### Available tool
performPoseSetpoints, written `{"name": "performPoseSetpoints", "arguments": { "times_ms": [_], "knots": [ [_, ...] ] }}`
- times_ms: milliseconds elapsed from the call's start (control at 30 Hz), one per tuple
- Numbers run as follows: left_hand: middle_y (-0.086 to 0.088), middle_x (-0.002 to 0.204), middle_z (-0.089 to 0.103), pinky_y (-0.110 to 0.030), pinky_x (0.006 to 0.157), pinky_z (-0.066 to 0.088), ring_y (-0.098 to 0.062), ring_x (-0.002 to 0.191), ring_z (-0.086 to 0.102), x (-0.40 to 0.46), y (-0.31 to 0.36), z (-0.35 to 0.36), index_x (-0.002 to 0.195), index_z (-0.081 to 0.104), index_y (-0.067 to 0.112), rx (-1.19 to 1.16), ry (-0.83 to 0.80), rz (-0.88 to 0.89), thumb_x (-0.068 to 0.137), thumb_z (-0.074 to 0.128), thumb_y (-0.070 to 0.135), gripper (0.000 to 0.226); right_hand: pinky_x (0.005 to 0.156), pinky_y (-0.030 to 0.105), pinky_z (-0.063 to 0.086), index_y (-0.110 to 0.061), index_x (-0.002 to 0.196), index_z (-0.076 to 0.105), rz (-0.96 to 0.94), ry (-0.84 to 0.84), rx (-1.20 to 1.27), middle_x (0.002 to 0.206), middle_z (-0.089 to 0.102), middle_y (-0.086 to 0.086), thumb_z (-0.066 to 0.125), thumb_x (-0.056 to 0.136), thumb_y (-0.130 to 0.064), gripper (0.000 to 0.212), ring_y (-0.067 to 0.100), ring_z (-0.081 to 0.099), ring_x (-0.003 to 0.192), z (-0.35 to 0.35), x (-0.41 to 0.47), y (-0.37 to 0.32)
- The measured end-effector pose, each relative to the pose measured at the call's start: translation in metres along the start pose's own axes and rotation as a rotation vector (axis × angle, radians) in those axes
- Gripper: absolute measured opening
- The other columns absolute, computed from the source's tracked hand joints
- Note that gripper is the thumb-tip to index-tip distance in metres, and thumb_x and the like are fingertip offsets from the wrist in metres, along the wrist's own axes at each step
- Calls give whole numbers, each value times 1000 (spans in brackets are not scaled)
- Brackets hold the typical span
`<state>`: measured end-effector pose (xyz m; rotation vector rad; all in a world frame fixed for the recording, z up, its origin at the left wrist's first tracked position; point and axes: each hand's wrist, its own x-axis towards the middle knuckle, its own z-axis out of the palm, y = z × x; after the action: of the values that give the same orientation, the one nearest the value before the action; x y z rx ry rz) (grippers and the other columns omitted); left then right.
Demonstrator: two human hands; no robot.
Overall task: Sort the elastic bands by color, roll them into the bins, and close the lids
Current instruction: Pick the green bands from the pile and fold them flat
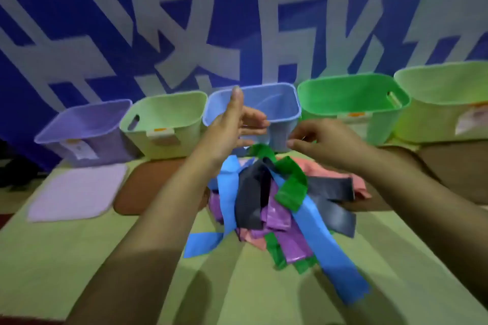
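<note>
**Hands above the band pile, 5 bins behind**

The left hand (232, 124) is raised with fingers extended, holding nothing. The right hand (317, 137) has curled fingers and appears to pinch the green band (290, 185); blur limits certainty. The band pile (266, 208) lies on the table (79, 258) before the blue bin (277, 103).

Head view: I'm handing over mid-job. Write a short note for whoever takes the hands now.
Left hand: open, raised in front of the blue plastic bin, holding nothing.
Right hand: fingers curled above the top of the green elastic band; grip unclear through blur.
Things: mixed pile of blue, green, purple, pink and dark bands on the table, unsorted. Five open bins in a row behind; purple lid and brown lid lie flat in front.
Done: nothing visibly binned.
Left: sort, roll, bin, close lids.
</note>
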<state>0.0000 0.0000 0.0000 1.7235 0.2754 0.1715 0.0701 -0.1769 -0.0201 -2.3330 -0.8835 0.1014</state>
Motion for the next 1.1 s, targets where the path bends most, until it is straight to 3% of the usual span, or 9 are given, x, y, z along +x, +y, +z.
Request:
{"name": "performPoseSetpoints", "arguments": {
  "times_ms": [133, 300, 400, 467, 633, 800, 900, 967, 1100],
  "knots": [
    [-4, 91, 73, -36, 86, 52, -18, 89, 70, -4, -55, 1, 83, 65, 15, 118, -14, 56, 94, 15, 58, 67, 80, 28, 47, -17, 103, 68, -26, -143, -226, 100, 70, 1, 72, 80, -33, 27, 16, 63, 89, 42, -4, 35],
    [-6, 96, 73, -39, 90, 52, -17, 92, 70, -18, -85, 1, 88, 65, 12, 177, -53, 186, 96, 15, 57, 68, 81, 25, 40, -31, 115, 63, -93, -284, -400, 108, 52, -6, 78, 69, -44, 50, 14, 50, 98, 67, -27, 39],
    [-6, 96, 73, -40, 90, 52, -17, 92, 70, -37, -91, 0, 89, 65, 13, 178, -54, 228, 97, 17, 58, 66, 83, 27, 41, -27, 123, 57, -97, -229, -500, 117, 53, 0, 77, 72, -41, 57, 21, 53, 105, 87, -42, 36],
    [-6, 98, 73, -39, 89, 52, -16, 93, 70, -49, -93, -1, 91, 65, 12, 184, -65, 242, 96, 19, 59, 66, 86, 31, 45, -23, 123, 58, -114, -127, -506, 120, 59, 3, 73, 78, -33, 48, 23, 56, 105, 96, -50, 34],
    [-8, 101, 70, -36, 83, 51, -20, 95, 67, -62, -94, 3, 91, 62, 13, 130, -41, 223, 98, 28, 53, 53, 86, 37, 50, -16, 115, 66, -77, 60, -426, 111, 68, 9, 65, 85, -20, 30, 27, 61, 99, 95, -57, 31],
    [1, 107, 62, -20, 72, 49, -13, 99, 60, -55, -100, 15, 102, 58, 24, 245, -63, 355, 97, 51, 25, 8, 69, 19, 34, -11, 111, 69, -5, 210, -207, 109, 69, 8, 63, 88, -17, 25, 17, 59, 96, 75, -56, 30],
    [-6, 120, 61, -21, 86, 49, -12, 103, 57, -48, -101, 27, 122, 57, 15, 306, -106, 378, 93, 59, 13, 30, 62, 16, 34, -11, 110, 70, -2, 223, -113, 106, 71, 9, 62, 89, -17, 23, 13, 59, 91, 69, -55, 31],
    [-7, 132, 55, -30, 97, 46, -16, 113, 55, -43, -102, 37, 132, 50, 16, 315, -108, 400, 90, 63, 14, 44, 71, 21, 38, -9, 113, 68, -9, 258, -19, 109, 69, 10, 58, 92, -17, 24, 18, 61, 96, 68, -53, 29],
    [3, 131, 48, -30, 98, 45, -15, 116, 49, -36, -92, 47, 137, 43, 26, 202, 20, 489, 90, 64, 19, 53, 75, 20, 38, -5, 111, 66, -129, 305, 132, 108, 68, 10, 53, 94, -12, 23, 14, 58, 93, 67, -47, 16]
  ]
}}
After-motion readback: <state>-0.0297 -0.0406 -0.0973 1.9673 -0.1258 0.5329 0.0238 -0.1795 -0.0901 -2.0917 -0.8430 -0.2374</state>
